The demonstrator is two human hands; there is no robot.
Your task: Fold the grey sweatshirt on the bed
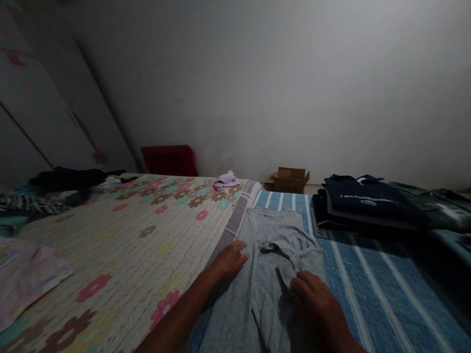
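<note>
A grey T-shirt [270,299] lies in front of me, partly folded over itself, with its neck end away from me. Loose folds and a sleeve bunch up on its right half. My left hand [231,259] rests on the shirt's left edge, its fingers stretched out and apart. Over the right half, my right hand [312,294] has its fingers curled and pressed together on a turned-up piece of the grey cloth. Its palm and part of the grip are hidden from view.
Beneath the shirt is a blue striped sheet [368,294]; a floral bedcover [136,250] spreads to the left. Folded dark clothes [368,201] are stacked at right. Further off are a lilac cloth [226,181], a cardboard box [289,181] and a red object [169,160]. Pink clothing [29,274] lies left.
</note>
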